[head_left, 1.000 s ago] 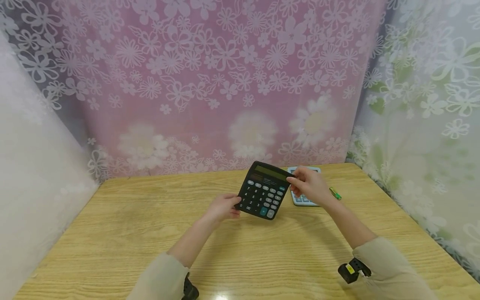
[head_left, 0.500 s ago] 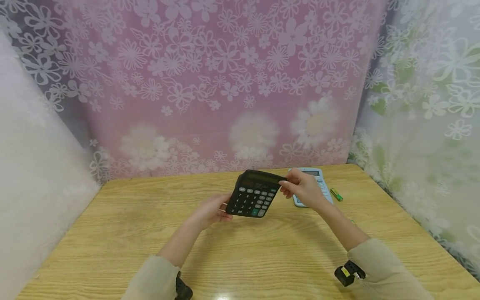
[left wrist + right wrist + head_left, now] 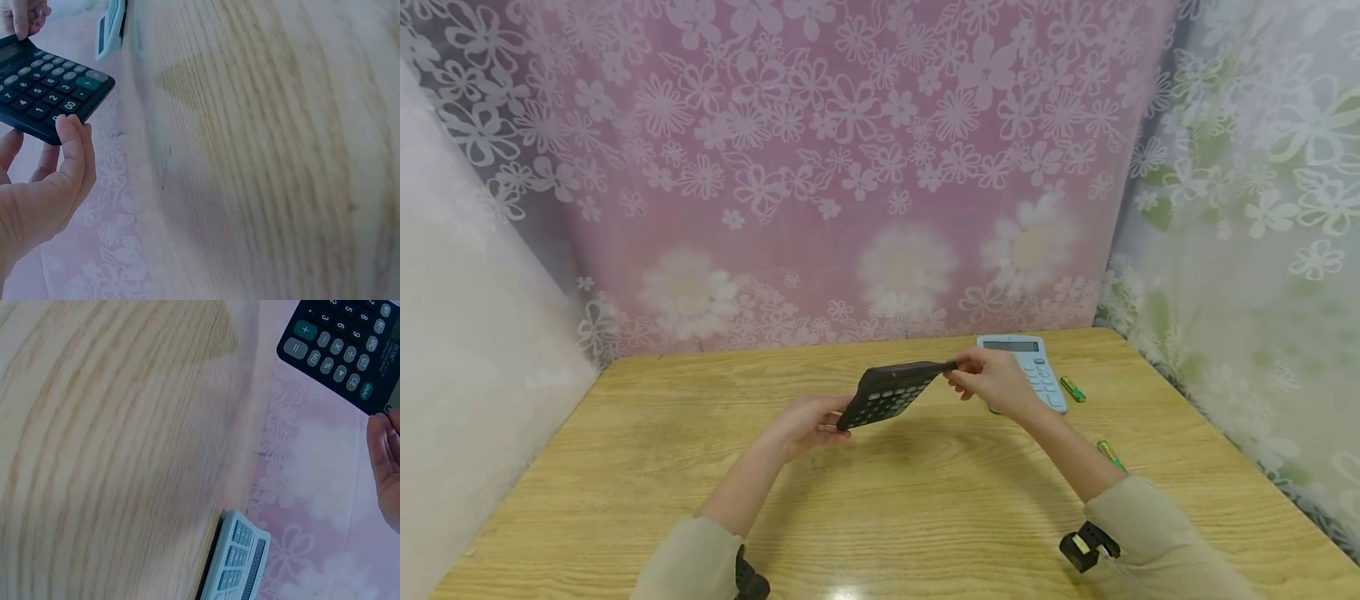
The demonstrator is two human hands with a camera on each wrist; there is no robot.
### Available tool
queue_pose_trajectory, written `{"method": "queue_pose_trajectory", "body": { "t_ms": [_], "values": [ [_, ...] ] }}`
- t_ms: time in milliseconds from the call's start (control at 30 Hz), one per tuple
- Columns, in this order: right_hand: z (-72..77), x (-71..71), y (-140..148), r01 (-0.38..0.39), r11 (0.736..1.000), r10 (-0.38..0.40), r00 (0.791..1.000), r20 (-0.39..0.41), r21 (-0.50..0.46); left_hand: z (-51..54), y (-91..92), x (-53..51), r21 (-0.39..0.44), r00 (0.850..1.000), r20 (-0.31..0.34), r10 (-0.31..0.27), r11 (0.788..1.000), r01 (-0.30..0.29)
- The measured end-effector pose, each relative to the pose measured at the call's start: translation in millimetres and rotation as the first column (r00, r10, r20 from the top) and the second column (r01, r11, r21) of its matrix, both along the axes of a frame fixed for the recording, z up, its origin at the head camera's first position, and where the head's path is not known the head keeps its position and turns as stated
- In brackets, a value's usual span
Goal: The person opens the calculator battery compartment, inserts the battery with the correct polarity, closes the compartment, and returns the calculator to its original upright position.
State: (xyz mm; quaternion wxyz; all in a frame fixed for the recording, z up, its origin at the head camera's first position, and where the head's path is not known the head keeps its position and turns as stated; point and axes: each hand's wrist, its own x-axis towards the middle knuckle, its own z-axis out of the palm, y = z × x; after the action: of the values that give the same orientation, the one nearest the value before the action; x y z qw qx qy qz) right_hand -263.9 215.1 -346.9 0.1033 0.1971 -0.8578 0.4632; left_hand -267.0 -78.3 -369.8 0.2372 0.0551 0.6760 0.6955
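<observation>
Black calculator [image 3: 883, 397] held in two hands above a wooden table [image 3: 625, 467]. The head view shows it tilted, steeply foreshortened, near the middle of the table, with its display end uppermost and its keys narrowed to a band. The left hand [image 3: 801, 425] grips the lower corner at the person's left; in the left wrist view its digits are curled about that corner, one tip lying over the front beside the 0 key and others passing behind. The right hand [image 3: 1000, 387] pinches the opposite upper corner between thumb and fingers; the right wrist view places this hold at the display end, close to the ON/AC key, though part of the hand falls outside that view.

Behind the right hand, and partly covered by it, a blue calculator [image 3: 1047, 379] lies face up on the table, its display toward the far edge. A green battery [image 3: 1072, 388] lies just to its right. A second battery [image 3: 1109, 454] lies nearer the person, one end hidden by the right forearm. Pale sleeves [image 3: 1157, 542] cover the arms above the wrists, with a dark device [image 3: 1082, 546] showing at each. A pink flowered cloth [image 3: 775, 208] hangs beyond the table; paler cloths [image 3: 1240, 250] flank it.
</observation>
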Motion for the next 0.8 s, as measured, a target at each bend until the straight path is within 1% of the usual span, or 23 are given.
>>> {"method": "queue_pose_trajectory", "body": {
  "t_ms": [100,167,233,333,400,500,600,700,800],
  "values": [
    [-1.1,-1.2,-4,0.001,0.999,-0.002,1.000,0.026,0.044,2.5,-6.4,2.7,-0.007,1.000,-0.020,-0.012,1.000,0.012],
    [-1.4,-1.5,-8,0.005,0.998,-0.008,0.999,0.044,0.068,2.7,-9.5,3.8,-0.016,0.999,-0.038,-0.001,1.000,0.001],
    [-1.1,-1.7,-11,0.010,0.997,-0.016,0.997,0.070,0.080,2.0,-11.2,4.1,-0.026,0.998,-0.055,0.029,0.999,-0.030],
    [0.2,-1.7,-18,0.023,0.995,-0.035,0.993,0.116,0.098,-1.4,-12.0,2.5,-0.049,0.993,-0.071,0.091,0.994,-0.094],
    [1.1,-1.5,-22,0.026,0.994,-0.040,0.989,0.139,0.104,-3.4,-12.5,1.6,-0.054,0.991,-0.080,0.112,0.992,-0.116],
    [1.8,-1.4,-26,0.030,0.994,-0.048,0.984,0.174,0.107,-4.9,-14.1,1.3,-0.068,0.988,-0.089,0.126,0.989,-0.132],
    [1.3,-1.9,-29,0.022,0.997,-0.039,0.974,0.223,0.080,-4.3,-16.2,2.5,-0.087,0.984,-0.099,0.146,0.984,-0.154],
    [0.1,-1.8,-31,0.009,1.000,-0.017,0.957,0.289,0.029,-4.5,-17.0,2.9,-0.111,0.979,-0.106,0.172,0.977,-0.184],
    [-0.4,-2.4,-33,0.002,1.000,0.004,0.936,0.352,-0.016,-4.5,-16.4,4.4,-0.141,0.974,-0.119,0.191,0.968,-0.207]
  ]
}}
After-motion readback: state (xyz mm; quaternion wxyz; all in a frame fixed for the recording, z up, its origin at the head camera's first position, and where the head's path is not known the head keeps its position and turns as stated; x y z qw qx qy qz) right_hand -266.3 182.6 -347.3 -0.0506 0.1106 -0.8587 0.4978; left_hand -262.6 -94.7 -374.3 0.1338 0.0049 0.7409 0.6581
